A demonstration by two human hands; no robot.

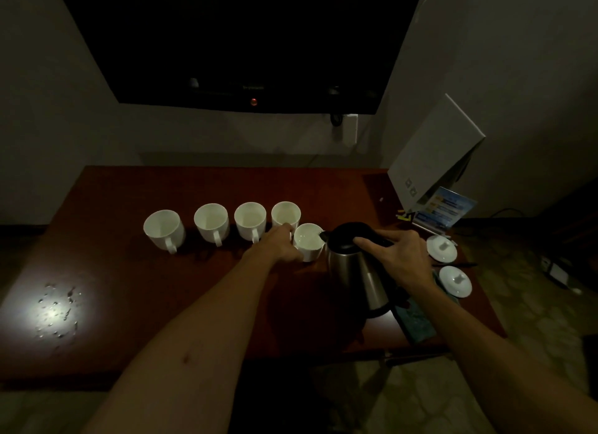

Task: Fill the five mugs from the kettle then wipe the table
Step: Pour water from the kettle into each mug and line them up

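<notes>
Farthest left of the kettle (357, 265), near the table (136, 187) edge, a scatter of water drops (56, 310) glints in a bright patch of light; that spill is work for the wiping step, which by the look of things has not begun. No cloth can be made out for certain, though a bluish, patterned flat thing (417, 320) lies just right of the kettle's base and might serve.

Moving toward the kettle, four white mugs stand in a row. The outermost mug (164, 229) tilts its mouth toward the camera and looks dry inside, as far as the dim light lets one judge. The second mug (212, 221), third mug (250, 220) and fourth mug (286, 214) cannot be read for water; their insides are simply pale.

Just left of the kettle's spout sits the fifth mug (309, 241), pulled forward from the row. The left hand (280, 246) steadies it, fingers curled against its near side. The spout is at its rim and something pale shimmers inside, so I judge this one is being filled now.

On the kettle's black handle the right hand (396, 257) is wrapped tight, holding the steel body tipped toward that mug.

Right of the kettle lie two white lids (441, 248), and beyond them a white box (433, 155) leans against the wall.

Likely one mug under way, four possibly to go, then the wipe.
</notes>
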